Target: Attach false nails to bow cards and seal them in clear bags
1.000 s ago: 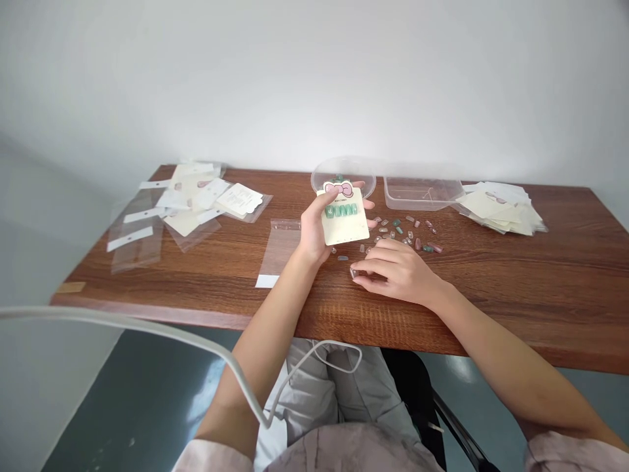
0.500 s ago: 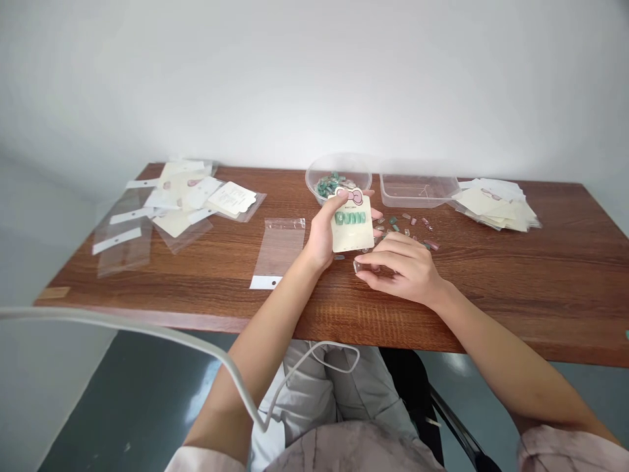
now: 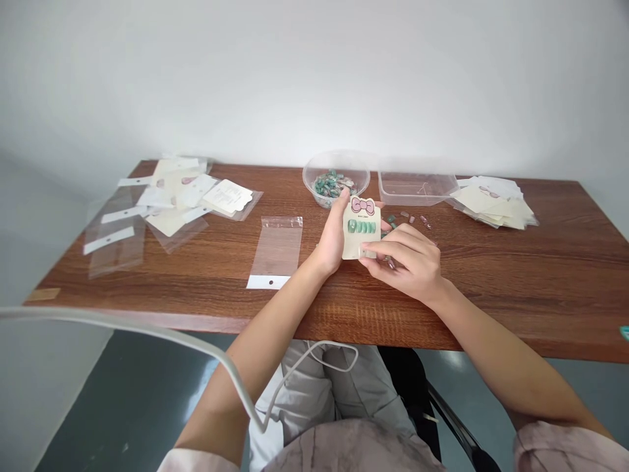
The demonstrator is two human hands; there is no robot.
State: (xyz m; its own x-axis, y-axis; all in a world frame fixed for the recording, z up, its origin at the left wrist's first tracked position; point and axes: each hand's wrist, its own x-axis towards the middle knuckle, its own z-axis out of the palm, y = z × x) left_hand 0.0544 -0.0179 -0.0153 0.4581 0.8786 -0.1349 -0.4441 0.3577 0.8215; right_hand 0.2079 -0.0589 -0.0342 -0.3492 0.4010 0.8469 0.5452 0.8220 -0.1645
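The left hand (image 3: 331, 239) holds a cream card (image 3: 352, 244) upright just right of the frame's centre, tilted slightly toward the person. Its thumb (image 3: 343, 204) runs up the card's left edge, and its other fingertips show just past the right edge, so the grip is narrow and wrapped around the card. A pink bow (image 3: 362, 206) is printed at the top of the card, and a row of green press-on nails (image 3: 362, 227) sits across its middle.

The right hand (image 3: 407, 259) comes in from the lower right with its fingers (image 3: 388, 246) curled close together, their tips touching the card's lower edge. Whether they also pinch something small there, I cannot tell.

Just below and right of the card, loose nails (image 3: 405, 215) lie scattered on the brown wood counter (image 3: 491, 288), partly hidden by the right hand. Above the left hand, a clear round bowl (image 3: 337, 155) holds a heap of mixed nails (image 3: 333, 185). To its right stands an empty-looking clear tub (image 3: 417, 190), and beyond that, at the right, lies a stack of cards in bags (image 3: 491, 204).

At the upper left is a loose spread of bags and cards (image 3: 171, 210). A single clear bag (image 3: 275, 249) lies flat left of the hands, its white header strip toward the person.
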